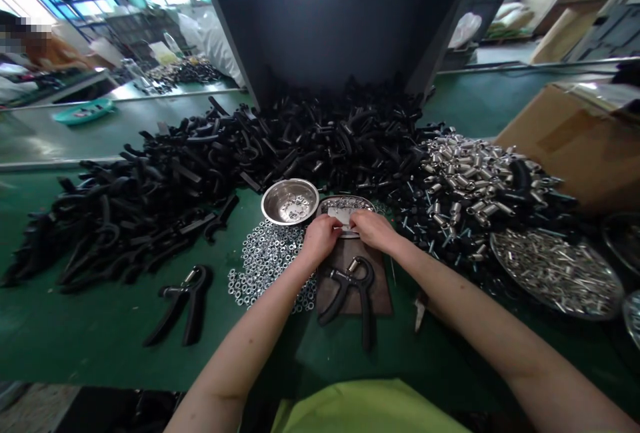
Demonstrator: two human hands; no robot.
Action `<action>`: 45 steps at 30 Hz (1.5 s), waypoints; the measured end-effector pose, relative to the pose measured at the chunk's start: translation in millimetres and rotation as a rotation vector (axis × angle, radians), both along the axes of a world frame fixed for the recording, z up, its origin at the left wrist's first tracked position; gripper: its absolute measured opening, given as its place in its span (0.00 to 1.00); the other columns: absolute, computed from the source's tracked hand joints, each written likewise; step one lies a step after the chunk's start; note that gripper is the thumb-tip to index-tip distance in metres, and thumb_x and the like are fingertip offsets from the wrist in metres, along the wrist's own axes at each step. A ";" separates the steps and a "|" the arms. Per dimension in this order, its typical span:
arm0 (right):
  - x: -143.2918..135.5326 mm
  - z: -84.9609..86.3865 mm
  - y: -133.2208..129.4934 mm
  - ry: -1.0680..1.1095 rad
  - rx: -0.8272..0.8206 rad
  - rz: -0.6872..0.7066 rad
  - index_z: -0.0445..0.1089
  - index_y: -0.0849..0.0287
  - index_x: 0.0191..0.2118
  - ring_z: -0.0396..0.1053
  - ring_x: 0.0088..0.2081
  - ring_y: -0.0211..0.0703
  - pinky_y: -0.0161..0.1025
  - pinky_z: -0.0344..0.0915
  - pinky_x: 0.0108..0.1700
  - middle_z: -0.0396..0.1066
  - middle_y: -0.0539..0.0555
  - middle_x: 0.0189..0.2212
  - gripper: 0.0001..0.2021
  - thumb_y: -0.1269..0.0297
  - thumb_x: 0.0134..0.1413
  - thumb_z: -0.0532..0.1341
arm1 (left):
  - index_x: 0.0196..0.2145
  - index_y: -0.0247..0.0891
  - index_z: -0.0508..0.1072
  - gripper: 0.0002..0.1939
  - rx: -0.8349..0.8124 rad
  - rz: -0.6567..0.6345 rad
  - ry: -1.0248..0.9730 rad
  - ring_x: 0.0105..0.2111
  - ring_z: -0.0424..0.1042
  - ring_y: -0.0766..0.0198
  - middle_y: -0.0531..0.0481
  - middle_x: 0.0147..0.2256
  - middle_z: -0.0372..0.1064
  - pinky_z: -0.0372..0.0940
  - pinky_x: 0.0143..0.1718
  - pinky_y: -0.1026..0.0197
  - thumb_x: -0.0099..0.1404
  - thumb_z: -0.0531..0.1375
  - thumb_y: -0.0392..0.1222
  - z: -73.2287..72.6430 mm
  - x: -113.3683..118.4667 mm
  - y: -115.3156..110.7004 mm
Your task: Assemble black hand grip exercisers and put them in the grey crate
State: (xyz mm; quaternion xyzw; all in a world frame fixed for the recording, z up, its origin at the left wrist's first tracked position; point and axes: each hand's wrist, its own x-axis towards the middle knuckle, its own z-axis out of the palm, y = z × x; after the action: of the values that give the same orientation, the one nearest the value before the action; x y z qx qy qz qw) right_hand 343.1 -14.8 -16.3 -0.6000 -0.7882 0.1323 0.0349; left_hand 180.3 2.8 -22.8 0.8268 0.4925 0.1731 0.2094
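My left hand (323, 238) and my right hand (373, 227) meet over a small metal tray (356, 235) of tiny metal parts. Both have their fingers pinched together; whatever is between the fingertips is too small to make out. A pale flat piece (340, 215) lies just beyond them in the tray. Below the hands, a black hand grip strengthener (367, 293) with a coil spring rests on a brown board (383, 286). Another hand grip strengthener (197, 303) lies to the left. Beside my left hand are a steel bowl (270, 205) and many loose nuts (267, 259).
Black handles (200, 159) are heaped across the green table (100, 333), spilling from a big grey bin (345, 26). On the right lie springs (470, 173), a plate of metal pins (560, 273) and a cardboard box (575, 146). Another person (55, 49) is at the far left.
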 end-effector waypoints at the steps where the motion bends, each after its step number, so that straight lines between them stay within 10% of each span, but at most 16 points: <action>1: 0.4 -0.2 0.3 0.011 -0.005 0.000 0.70 0.61 0.36 0.67 0.43 0.48 0.37 0.61 0.42 0.71 0.59 0.39 0.09 0.74 0.54 0.53 | 0.35 0.36 0.77 0.08 -0.001 -0.020 0.013 0.38 0.69 0.59 0.46 0.34 0.70 0.63 0.43 0.59 0.59 0.58 0.34 -2.9 3.9 4.2; 17: 23.1 5.3 -38.5 0.650 0.024 -0.318 0.69 0.61 0.38 0.71 0.31 0.39 0.37 0.65 0.37 0.73 0.54 0.33 0.11 0.69 0.55 0.50 | 0.33 0.36 0.70 0.06 -0.090 -0.075 -0.071 0.35 0.69 0.60 0.47 0.32 0.69 0.63 0.39 0.59 0.59 0.54 0.31 1.0 10.0 6.8; 23: 22.9 -4.1 -73.2 1.157 -0.165 -0.409 0.65 0.60 0.35 0.69 0.24 0.38 0.39 0.67 0.31 0.75 0.54 0.30 0.11 0.58 0.49 0.59 | 0.35 0.35 0.70 0.09 -0.537 -0.025 -0.575 0.25 0.69 0.67 0.53 0.28 0.69 0.64 0.29 0.65 0.58 0.60 0.42 11.8 -20.9 -31.9; 35: 7.8 -8.2 -64.7 0.752 -0.111 -0.201 0.73 0.60 0.26 0.64 0.28 0.36 0.34 0.61 0.31 0.68 0.50 0.28 0.03 0.68 0.43 0.63 | 0.26 0.34 0.69 0.12 -0.819 0.183 -0.739 0.22 0.64 0.70 0.55 0.22 0.66 0.59 0.25 0.66 0.52 0.64 0.46 13.7 -56.1 -104.2; 45: 4.8 1.4 -47.4 0.547 -0.270 -0.176 0.72 0.59 0.23 0.66 0.25 0.37 0.33 0.58 0.27 0.70 0.48 0.20 0.01 0.69 0.40 0.64 | 0.26 0.38 0.73 0.04 -0.375 0.031 -0.517 0.36 0.67 0.62 0.51 0.31 0.68 0.59 0.40 0.59 0.56 0.63 0.39 10.5 -45.6 -99.8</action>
State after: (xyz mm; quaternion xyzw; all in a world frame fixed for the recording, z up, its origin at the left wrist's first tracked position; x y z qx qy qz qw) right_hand 347.9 -62.3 -15.0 -0.6074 -0.6698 0.3888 0.1767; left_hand 134.8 -97.0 -12.3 0.6948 0.4590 0.2867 0.4737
